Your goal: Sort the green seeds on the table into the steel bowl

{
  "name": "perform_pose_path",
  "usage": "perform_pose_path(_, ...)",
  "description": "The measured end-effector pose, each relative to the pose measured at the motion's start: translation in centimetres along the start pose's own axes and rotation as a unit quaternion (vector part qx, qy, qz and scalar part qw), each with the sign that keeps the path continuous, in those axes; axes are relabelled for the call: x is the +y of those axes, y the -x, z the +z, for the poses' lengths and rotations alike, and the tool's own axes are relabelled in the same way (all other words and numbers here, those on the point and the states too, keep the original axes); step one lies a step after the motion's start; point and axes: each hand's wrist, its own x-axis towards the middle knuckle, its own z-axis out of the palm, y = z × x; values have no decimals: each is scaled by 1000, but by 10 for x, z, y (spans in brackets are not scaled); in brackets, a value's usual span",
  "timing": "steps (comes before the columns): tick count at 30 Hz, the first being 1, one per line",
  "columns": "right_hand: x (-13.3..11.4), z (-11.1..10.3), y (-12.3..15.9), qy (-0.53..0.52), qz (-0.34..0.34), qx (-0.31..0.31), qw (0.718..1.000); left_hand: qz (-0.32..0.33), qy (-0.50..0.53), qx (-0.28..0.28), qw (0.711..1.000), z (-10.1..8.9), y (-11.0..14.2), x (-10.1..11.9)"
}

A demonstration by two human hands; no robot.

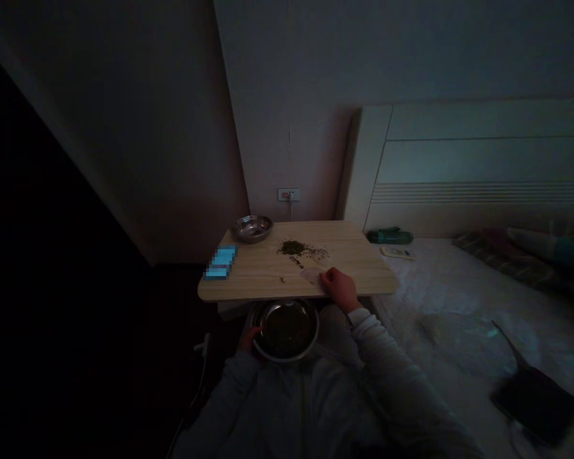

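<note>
My left hand (249, 339) grips the rim of a steel bowl (312, 341) below the table's front edge, its thumb over the lip. Dark contents in that bowl are too dim to name. Over the table's front right part, my right hand (339, 288) is closed on a thin, pale, see-through piece (310, 275), held low at the wooden tabletop (249, 287). Left of and beyond that hand lies a pile of small green beans or seeds (293, 247), with loose ones scattered to its right and a short trail toward me.
A second steel bowl (252, 229) stands at the table's back left, behind a phone with a lit, blurred screen (221, 262). On the bed at right lie a green bottle (390, 236), a remote control (397, 254) and a dark flat object (536, 405). A wall socket (288, 194) is behind.
</note>
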Motion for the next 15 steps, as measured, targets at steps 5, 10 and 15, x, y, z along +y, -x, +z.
perform_pose_path(5, 16, -4, -18, 14, 11, 4, 1000, -65, 0, 19, 998, 4, 6, 1)
perform_pose_path(10, 25, -5, -30, 0, 12, 13, 1000, -60, -1, 20, 998, 3, 5, 2)
perform_pose_path(15, 31, -4, -40, -38, 16, 28, 999, -45, -8, 15, 999, -2, 0, 0)
